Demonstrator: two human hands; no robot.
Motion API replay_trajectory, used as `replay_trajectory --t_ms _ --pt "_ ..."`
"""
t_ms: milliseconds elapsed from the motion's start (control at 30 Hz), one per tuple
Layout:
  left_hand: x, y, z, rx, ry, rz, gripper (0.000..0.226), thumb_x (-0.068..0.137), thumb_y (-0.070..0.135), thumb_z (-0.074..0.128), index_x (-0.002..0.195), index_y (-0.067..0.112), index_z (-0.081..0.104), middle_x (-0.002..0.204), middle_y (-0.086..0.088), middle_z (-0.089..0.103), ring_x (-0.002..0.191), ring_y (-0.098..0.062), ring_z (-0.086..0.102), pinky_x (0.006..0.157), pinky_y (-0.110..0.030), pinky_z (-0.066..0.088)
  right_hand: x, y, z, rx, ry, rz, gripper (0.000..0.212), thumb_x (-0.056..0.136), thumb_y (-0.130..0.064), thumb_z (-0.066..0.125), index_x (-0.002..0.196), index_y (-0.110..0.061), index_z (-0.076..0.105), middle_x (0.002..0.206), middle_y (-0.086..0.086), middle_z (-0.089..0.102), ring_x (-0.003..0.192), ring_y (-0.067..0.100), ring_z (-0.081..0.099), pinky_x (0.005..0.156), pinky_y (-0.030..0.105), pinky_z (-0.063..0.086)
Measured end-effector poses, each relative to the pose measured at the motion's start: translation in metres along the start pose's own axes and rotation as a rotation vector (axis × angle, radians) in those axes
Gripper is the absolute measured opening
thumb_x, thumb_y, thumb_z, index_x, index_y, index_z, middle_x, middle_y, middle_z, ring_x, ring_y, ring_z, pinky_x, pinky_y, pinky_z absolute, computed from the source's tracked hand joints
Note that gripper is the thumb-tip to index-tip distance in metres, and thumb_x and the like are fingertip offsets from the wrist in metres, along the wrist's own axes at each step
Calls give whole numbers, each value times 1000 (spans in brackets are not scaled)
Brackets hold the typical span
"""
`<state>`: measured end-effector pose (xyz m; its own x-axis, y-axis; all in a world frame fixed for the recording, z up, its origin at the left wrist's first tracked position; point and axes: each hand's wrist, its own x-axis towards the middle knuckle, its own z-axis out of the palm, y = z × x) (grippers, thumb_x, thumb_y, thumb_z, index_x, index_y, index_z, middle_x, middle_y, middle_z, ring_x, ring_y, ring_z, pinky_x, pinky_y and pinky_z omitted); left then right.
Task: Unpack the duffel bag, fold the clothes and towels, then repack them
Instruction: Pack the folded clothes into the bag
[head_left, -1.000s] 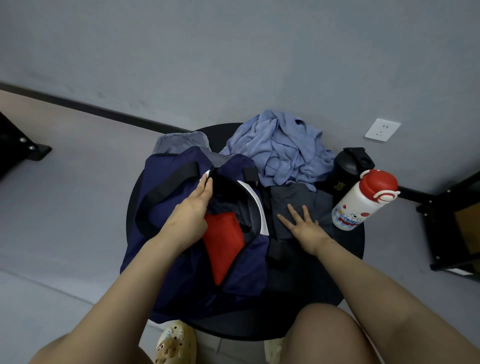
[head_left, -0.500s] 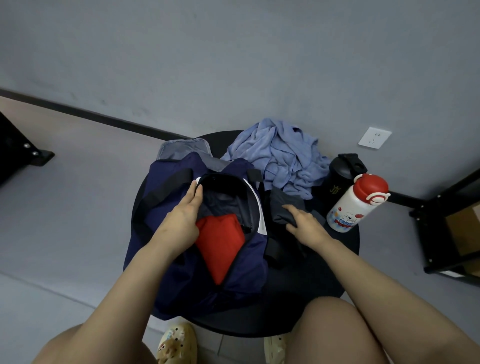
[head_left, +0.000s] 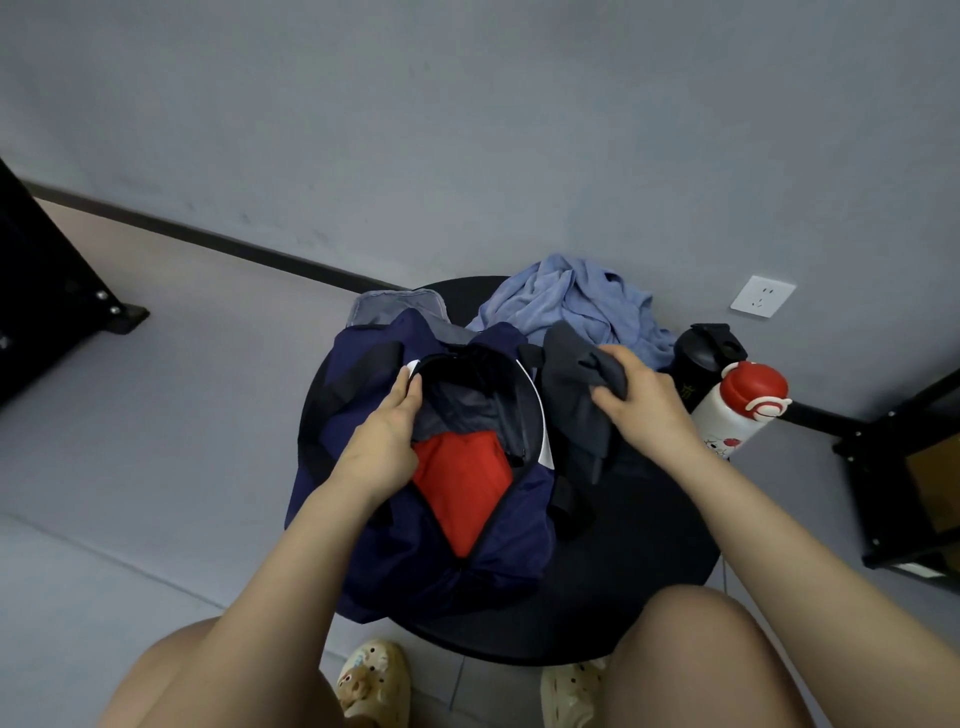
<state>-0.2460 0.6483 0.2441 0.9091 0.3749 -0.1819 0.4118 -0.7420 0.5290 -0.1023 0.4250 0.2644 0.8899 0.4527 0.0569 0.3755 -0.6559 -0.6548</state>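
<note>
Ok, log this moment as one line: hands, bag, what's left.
left hand: holds duffel bag open | right hand: grips dark grey garment beside bag | in bag: red item | on table: blue cloth unfolded

The duffel bag (head_left: 415, 519) looks like smooth navy synthetic cloth with a faint sheen, and the red garment (head_left: 460, 483) inside it is matt fabric. The blue towel (head_left: 566, 306) seems soft and napped, though blur hides its weave. The round worktop (head_left: 639, 561) is matt black, and the white bottle (head_left: 727, 415) is glossy plastic.
</note>
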Motion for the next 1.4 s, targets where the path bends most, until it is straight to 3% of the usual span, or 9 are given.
replay_trajectory --t_ms 267,467,567,700,833,900,967,1100,1400 --pt "-1 -7 -1 -23 6 5 93 75 -18 37 153 23 7 158 14 -7 131 -23 40 96 -32 43 -12 -89 10 -259 60 -387 59 84 -5 62 139 -14 43 143 7 46 119 32 53 96 45 45" --pt "3 -19 1 -67 -17 38 93 78 -16 42 153 25 3 159 9 -9 137 -24 33 103 -41 39 -28 -83 96 -717 -83 -499 58 73 1 30 118 -8 65 126 20 60 97 40 66 57 39 57" --pt "5 -21 2 -23 -31 9 90 78 -18 39 153 17 3 158 9 -12 133 -25 37 99 -37 43 -42 -58 136 -820 -196 -538 49 64 -1 44 103 -11 73 110 16 69 79 35 71 46 34 54" --pt "4 -18 2 14 -35 16 91 77 -19 39 153 16 2 158 8 -12 131 -26 40 96 -36 45 -53 -48 162 -733 -333 -468 67 63 -1 78 127 -7 59 131 20 57 107 37 63 75 40 58" --pt "3 -21 2 47 -52 23 93 77 -19 39 153 18 0 158 10 -15 121 -25 49 85 -33 49 -52 -36 154 -568 -572 -481 71 96 -15 49 153 -17 7 160 8 2 146 30 10 116 39 21" --pt "1 -21 3 109 -67 54 92 78 -18 40 152 18 -1 157 10 -18 115 -24 53 77 -30 48 -49 -34 136 -469 -629 -515 70 97 -28 49 153 -19 8 160 3 7 147 24 11 118 35 19" --pt "0 -21 5 204 -74 71 90 80 -17 41 152 17 -2 157 6 -20 138 -25 31 97 -31 43 -41 -30 114 -444 -601 -539 64 98 -36 47 151 -17 18 157 5 24 143 22 24 116 31 19" --pt "0 -11 10 607 -12 227 83 86 -10 44 152 16 1 157 -8 -18 146 -24 -11 119 -35 2 -19 -1 76 -658 -460 -568 49 98 -29 44 144 -14 34 147 6 40 138 18 34 117 30 9" --pt "-4 6 70 816 -347 438 62 101 42 31 152 18 5 159 -6 11 143 -30 18 115 -42 16 -12 26 64 -485 -389 -561 40 90 -26 60 128 -17 51 131 -3 47 123 15 45 95 30 43"
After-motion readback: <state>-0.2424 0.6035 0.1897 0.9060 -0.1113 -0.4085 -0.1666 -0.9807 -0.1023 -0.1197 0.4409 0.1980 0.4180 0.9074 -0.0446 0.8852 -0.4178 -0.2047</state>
